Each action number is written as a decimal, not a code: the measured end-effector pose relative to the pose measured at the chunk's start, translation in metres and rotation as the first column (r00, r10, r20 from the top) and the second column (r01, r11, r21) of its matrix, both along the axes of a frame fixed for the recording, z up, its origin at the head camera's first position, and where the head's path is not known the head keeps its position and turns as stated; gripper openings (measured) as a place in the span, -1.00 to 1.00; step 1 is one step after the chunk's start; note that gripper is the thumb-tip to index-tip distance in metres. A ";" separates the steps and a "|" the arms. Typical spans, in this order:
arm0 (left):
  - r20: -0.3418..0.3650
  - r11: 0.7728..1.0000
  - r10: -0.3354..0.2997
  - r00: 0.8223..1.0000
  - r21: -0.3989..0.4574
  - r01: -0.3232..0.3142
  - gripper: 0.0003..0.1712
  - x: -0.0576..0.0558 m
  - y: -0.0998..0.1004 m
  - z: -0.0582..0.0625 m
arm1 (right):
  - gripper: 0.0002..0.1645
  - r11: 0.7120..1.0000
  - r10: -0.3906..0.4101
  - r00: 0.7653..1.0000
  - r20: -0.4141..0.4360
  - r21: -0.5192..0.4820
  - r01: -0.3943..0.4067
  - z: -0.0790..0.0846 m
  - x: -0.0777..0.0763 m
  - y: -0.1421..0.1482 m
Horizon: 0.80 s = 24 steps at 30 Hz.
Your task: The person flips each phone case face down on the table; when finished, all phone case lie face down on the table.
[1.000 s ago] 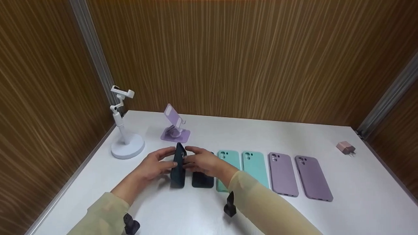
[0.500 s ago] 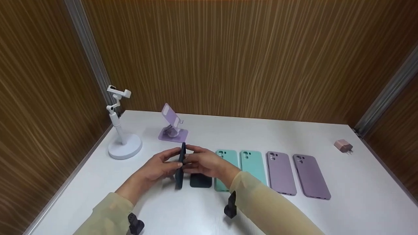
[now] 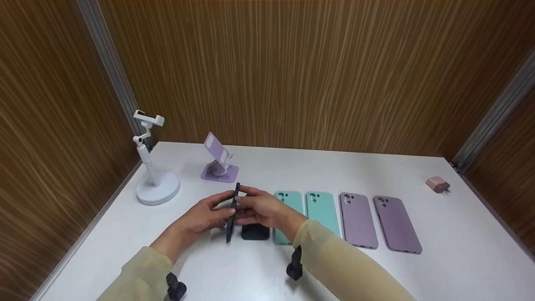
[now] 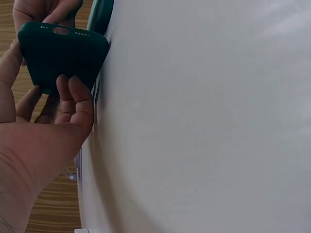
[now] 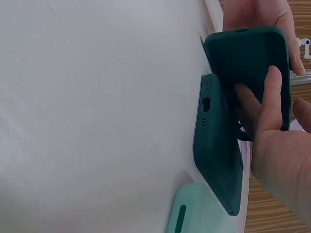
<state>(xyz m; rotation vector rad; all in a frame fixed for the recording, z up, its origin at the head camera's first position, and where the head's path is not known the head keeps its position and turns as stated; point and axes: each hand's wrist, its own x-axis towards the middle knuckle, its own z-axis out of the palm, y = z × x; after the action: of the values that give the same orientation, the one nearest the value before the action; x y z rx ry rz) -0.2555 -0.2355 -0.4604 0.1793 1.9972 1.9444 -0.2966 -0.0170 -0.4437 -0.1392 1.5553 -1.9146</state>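
A dark green phone case [image 3: 231,221] stands nearly edge-on to the head view between both hands. My left hand [image 3: 201,217] grips it from the left, with curled fingertips against the outer back of the case [image 4: 63,56] in the left wrist view. From the right, my right hand [image 3: 267,209] holds it too; in the right wrist view, fingers [image 5: 272,97] touch the inside of the hollow case [image 5: 243,53], and the thumb is beyond its edge. Another dark green case [image 3: 255,232] lies on the table under the right hand, partly hidden by it.
Right of the hands lie two mint phone cases [image 3: 324,209] and two purple ones [image 3: 358,221] in a row. A pink charger plug [image 3: 437,184] is at the far right. Behind and left stand a purple phone stand [image 3: 217,152] and a white phone holder [image 3: 161,190].
The held case has turned from showing part of its broad side to nearly edge-on. Both hands have shifted slightly right with it, and the head view has moved a little.
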 end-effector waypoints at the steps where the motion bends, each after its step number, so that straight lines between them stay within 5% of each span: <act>1: 0.001 1.000 -0.001 1.000 -0.005 0.001 -0.19 0.000 0.000 0.000 | -0.23 1.000 -0.005 1.000 -0.006 0.011 0.005 0.000 0.000 0.000; 24: -0.019 0.995 -0.004 1.000 -0.098 0.002 -0.22 0.002 -0.003 -0.007 | -0.22 0.994 -0.062 0.994 -0.093 0.084 0.070 0.001 0.005 0.001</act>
<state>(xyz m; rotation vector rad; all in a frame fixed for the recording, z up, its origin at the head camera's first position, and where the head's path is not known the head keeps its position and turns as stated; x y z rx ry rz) -0.2537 -0.2386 -0.4673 0.1776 2.0974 1.8448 -0.2911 -0.0159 -0.4430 -0.1396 1.7202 -1.9101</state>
